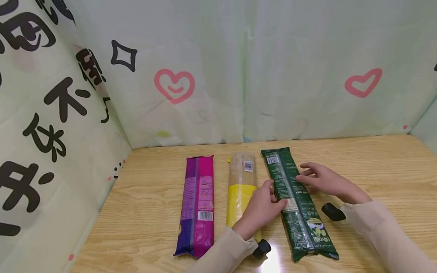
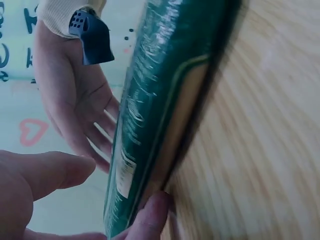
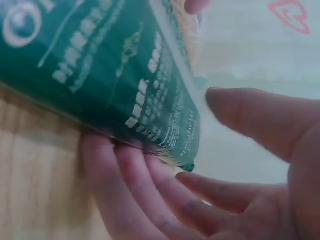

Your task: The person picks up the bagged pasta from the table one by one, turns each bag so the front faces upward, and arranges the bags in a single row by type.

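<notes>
A long green spaghetti pack (image 1: 296, 206) lies back side up on the wooden table, slightly slanted, with a barcode at its far end. My left hand (image 1: 260, 210) is at its left edge; in the left wrist view a fingertip (image 2: 155, 212) touches the pack's lower side while the thumb stays off it. At the right edge is my right hand (image 1: 330, 182). The right wrist view shows its fingers (image 3: 132, 180) extended along the pack's lower edge, thumb raised apart. Neither hand is closed round the pack.
Left of the green pack lies a clear and yellow pack (image 1: 239, 200), partly covered by my left hand and sleeve. Further left is a purple and pink pack (image 1: 197, 210). A printed curtain (image 1: 245, 70) borders the table (image 1: 145, 221) at the back and sides.
</notes>
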`<state>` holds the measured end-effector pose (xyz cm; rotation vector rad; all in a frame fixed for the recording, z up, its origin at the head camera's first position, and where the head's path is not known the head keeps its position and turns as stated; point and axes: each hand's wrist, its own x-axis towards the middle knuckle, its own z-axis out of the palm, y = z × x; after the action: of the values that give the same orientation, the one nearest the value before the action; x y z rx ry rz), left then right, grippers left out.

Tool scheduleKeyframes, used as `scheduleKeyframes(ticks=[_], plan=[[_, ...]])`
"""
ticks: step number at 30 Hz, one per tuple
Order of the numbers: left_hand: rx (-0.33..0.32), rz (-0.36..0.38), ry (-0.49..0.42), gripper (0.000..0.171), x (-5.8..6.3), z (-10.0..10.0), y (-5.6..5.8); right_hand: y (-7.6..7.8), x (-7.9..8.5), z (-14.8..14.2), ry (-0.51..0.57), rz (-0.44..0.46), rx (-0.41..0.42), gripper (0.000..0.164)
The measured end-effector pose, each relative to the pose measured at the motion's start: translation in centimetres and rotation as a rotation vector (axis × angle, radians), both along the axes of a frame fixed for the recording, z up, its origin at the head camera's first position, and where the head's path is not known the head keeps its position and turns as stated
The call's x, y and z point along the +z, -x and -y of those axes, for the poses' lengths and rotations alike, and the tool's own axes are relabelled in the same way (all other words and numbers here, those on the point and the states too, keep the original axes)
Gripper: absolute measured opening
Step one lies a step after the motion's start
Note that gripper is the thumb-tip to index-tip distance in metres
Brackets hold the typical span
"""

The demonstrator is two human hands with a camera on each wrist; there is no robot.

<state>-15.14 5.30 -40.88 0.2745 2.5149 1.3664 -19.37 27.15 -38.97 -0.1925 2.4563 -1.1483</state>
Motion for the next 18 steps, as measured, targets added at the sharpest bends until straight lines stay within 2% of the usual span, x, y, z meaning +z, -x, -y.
scheduleKeyframes(ticks=[9,13,18], plan=[[0.011,0.008,-0.071,0.061,-0.22,-0.21,0.05,0.27,0.53,-0.03,0.042,0.069,-0.03,0.067],[0.011,0.02,-0.067,0.064,-0.12,-0.34,-0.03,0.12,0.64,-0.18,0.082,0.09,-0.021,0.06],[0.013,0.008,-0.078,0.068,-0.25,-0.57,-0.1,0.21,0.62,-0.33,0.131,0.13,-0.024,0.063]])
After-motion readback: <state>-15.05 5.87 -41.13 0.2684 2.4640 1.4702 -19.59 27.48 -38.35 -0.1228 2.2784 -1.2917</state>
